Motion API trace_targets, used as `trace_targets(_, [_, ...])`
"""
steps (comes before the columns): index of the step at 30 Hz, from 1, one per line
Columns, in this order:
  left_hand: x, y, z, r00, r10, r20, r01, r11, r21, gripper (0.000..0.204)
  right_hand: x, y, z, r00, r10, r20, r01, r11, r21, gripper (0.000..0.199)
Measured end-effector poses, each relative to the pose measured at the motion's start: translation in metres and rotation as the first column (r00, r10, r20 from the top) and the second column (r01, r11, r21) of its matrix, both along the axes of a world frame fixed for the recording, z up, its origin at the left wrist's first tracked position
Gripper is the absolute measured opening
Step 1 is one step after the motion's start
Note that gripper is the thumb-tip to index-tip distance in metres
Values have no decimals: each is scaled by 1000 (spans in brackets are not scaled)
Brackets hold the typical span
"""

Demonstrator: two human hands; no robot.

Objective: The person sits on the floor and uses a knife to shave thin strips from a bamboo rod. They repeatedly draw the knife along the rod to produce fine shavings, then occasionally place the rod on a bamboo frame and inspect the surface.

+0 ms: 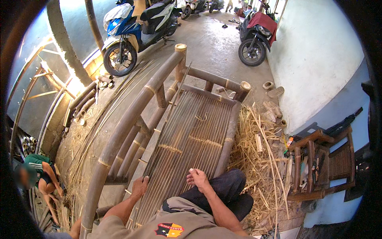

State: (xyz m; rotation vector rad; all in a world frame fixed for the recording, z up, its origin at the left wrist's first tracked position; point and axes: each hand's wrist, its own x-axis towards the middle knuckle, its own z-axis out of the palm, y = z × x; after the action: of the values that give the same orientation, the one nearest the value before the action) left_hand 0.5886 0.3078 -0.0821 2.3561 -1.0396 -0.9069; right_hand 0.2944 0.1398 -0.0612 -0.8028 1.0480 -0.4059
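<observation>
Head: slatted bamboo bench (211, 127)

Let's run the tally: one left hand (139, 186), one right hand (199, 179), that's two on the bench! And the bench (104, 162) itself? Just one. Over on the right sits one bamboo armchair (330, 165). Motorbikes now, and it's four I can make out: one blue-and-white motorbike (123, 28), one red-draped motorbike (254, 35), two farther motorbikes (194, 5) up top. One co-worker (38, 160) at left, one concrete post (67, 46), one straw heap (246, 151). At least four cut bamboo pieces (275, 92) by the white wall (318, 59), and seat slats (175, 163) too many to count!
</observation>
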Motion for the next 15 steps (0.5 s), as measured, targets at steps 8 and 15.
trace_targets(8, [3,48,-7,999,34,-6,-34,999,-25,54,0,0,0,999,-37,14,36,999,11,34])
trace_targets(15, [-13,73,26,993,10,121,-8,1000,-20,49,1,1,-1,998,-59,33,59,998,6,38])
